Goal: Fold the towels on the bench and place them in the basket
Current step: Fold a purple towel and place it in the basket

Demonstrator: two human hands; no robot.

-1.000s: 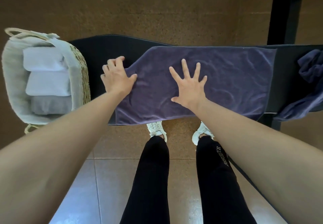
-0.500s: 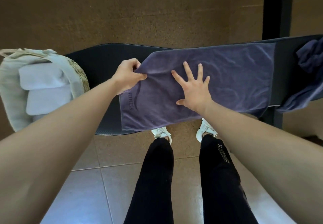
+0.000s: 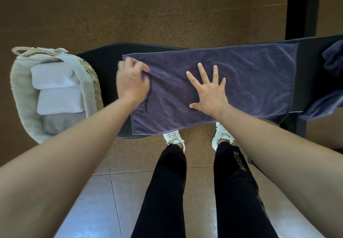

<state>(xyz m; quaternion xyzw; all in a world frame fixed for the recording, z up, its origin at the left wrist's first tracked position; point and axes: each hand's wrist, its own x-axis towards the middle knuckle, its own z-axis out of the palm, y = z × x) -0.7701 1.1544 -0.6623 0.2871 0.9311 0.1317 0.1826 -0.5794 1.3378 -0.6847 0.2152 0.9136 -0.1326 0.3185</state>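
Lying flat along the black bench (image 3: 107, 66), the purple towel (image 3: 250, 81) fills the middle of the frame, its near edge hanging a little over the bench's front. The left hand (image 3: 132, 83) sits on the towel's left end with its fingers curled. It is blurred, but a raised crease of cloth runs into it, so it seems to pinch the fabric there. The right hand (image 3: 209, 91) lies palm down near the towel's centre, fingers straight and fanned wide, pressing the cloth onto the bench. Most of the towel stretches away to the right of both hands.

At the left of the frame, touching the bench's end, stands a lined woven basket (image 3: 24, 96) holding two folded white towels (image 3: 55, 89) and a folded grey towel (image 3: 61, 122) side by side. A crumpled dark blue towel (image 3: 332, 61) lies on the bench at the right edge. Beyond and under the bench the floor (image 3: 148, 11) is speckled brown, and pale glossy tiles (image 3: 96, 200) fill the bottom. A black post (image 3: 302, 7) rises at the upper right.
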